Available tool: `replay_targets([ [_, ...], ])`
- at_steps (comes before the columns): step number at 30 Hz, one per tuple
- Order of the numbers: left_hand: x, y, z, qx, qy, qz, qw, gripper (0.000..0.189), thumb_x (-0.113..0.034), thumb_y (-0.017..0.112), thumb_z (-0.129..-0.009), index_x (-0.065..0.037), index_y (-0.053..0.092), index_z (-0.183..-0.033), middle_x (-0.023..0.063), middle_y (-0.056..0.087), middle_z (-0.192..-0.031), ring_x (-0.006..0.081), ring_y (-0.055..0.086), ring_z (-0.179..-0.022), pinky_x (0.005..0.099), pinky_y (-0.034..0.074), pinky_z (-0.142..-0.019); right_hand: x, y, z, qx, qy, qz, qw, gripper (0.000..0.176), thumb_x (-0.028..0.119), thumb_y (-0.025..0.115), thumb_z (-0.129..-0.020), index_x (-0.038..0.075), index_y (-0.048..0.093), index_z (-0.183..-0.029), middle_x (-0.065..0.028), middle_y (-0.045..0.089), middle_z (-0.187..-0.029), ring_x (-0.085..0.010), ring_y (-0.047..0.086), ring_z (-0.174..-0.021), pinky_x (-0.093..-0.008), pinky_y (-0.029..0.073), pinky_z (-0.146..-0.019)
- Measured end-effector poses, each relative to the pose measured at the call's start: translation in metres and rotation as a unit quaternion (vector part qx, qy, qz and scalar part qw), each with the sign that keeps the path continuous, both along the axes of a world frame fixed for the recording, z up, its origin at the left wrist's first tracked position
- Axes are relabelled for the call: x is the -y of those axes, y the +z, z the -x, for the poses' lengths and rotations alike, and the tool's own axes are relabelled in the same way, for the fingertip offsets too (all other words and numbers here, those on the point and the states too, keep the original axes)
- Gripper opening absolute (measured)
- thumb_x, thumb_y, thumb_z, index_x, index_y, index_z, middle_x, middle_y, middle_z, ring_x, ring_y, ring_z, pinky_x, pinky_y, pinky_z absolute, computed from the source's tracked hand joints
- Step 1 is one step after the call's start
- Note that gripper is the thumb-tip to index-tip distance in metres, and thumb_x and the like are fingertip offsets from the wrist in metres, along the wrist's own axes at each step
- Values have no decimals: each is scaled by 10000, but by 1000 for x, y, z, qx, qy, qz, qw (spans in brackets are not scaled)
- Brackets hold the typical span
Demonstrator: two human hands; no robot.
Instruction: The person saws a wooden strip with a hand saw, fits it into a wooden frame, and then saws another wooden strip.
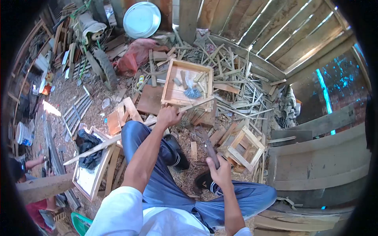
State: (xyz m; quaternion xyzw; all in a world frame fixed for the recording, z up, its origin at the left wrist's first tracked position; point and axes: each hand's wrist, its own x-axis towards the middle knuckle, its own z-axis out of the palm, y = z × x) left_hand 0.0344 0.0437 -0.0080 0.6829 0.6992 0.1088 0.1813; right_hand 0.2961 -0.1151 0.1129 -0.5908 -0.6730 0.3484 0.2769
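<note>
My left hand (169, 116) is closed on one end of a thin wooden strip (197, 104), which runs rightward along the near edge of a shallow wooden box (168, 82). Inside that box lie a clear bag with small blue-grey pieces (192, 93) and several short wood bits. My right hand (221, 171) grips a dark-handled tool (210, 151) pointing up and forward; its exact kind I cannot tell. Just right of the tool stands a small open wooden frame (246, 147). A loose wood block (193, 150) lies on the ground between my feet.
Wood offcuts (240, 98) heap up along the plank wall (252, 23). A white-topped wooden frame (88, 183) with a black plastic bag (90, 145) stands left of my leg. Another person's arm (34, 161) shows at far left. Large boards (319, 157) lean at right.
</note>
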Motion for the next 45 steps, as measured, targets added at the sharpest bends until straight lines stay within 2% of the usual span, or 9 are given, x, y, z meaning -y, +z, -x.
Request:
replay_targets([
  [8,2,7,-2,9,-4,-34,999,479,-531,536,-877,-73,677,-854,205,660,-707,382,661,-675,486,528,-627,-36,47,33,51,-50,51,996,370,314,611,-912,-26,677,-782,-177,539,-526,-253,588,-489,-393,442,-530],
  [11,9,-17,-7,11,-1,-10,1000,452,-554,524,-869,-150,683,-997,199,675,-741,353,682,-716,481,548,-661,-98,-71,66,71,-9,-109,991,327,302,612,-902,-1,693,-809,-214,560,-531,-386,610,-522,-420,474,-498],
  [15,9,-4,-3,2,-20,-4,1000,502,-549,522,-868,-85,681,-976,209,665,-720,377,667,-688,495,533,-641,-92,-82,72,-10,-61,-55,997,346,290,604,-905,-6,655,-734,-212,567,-548,-403,600,-539,-438,450,-489],
  [18,4,-3,-5,17,-21,-35,999,414,-470,577,-853,-71,680,-816,208,631,-634,376,652,-632,483,524,-582,-101,-99,40,-6,-25,-59,998,392,303,608,-915,-17,609,-688,-160,515,-489,-304,556,-436,-402,397,-451],
  [20,8,-8,-6,16,-18,-49,998,427,-478,571,-860,-68,681,-814,208,631,-633,379,651,-635,485,523,-591,-104,-135,23,-95,-27,38,994,384,287,589,-951,10,582,-684,3,463,-491,-86,444,-439,-304,349,-418],
  [27,2,-9,-4,12,-32,-32,999,539,-554,507,-879,-48,693,-864,241,660,-742,400,664,-718,482,537,-689,-101,-134,32,-279,-66,121,950,477,361,566,-951,-20,548,-666,-38,454,-521,-108,425,-488,-322,341,-483],
  [34,7,12,-5,55,12,-17,998,515,-556,565,-844,-62,707,-826,224,662,-729,395,657,-714,486,528,-683,-99,-114,41,-68,-40,-39,996,459,371,556,-961,-19,597,-722,-15,439,-519,-100,418,-502,-311,357,-493],
  [38,4,8,0,41,36,-41,998,623,-623,541,-830,-23,700,-770,237,658,-706,385,672,-713,471,538,-685,-105,-106,45,-68,-43,-47,996,438,365,604,-922,-27,617,-726,-139,425,-497,-193,424,-452,-382,373,-483],
  [45,4,4,0,-12,24,-63,998,642,-646,522,-834,-42,716,-736,206,661,-661,366,672,-639,461,547,-646,-106,-135,51,-202,-94,69,972,484,374,588,-938,-31,563,-675,-63,422,-495,-112,408,-488,-349,344,-476],
])
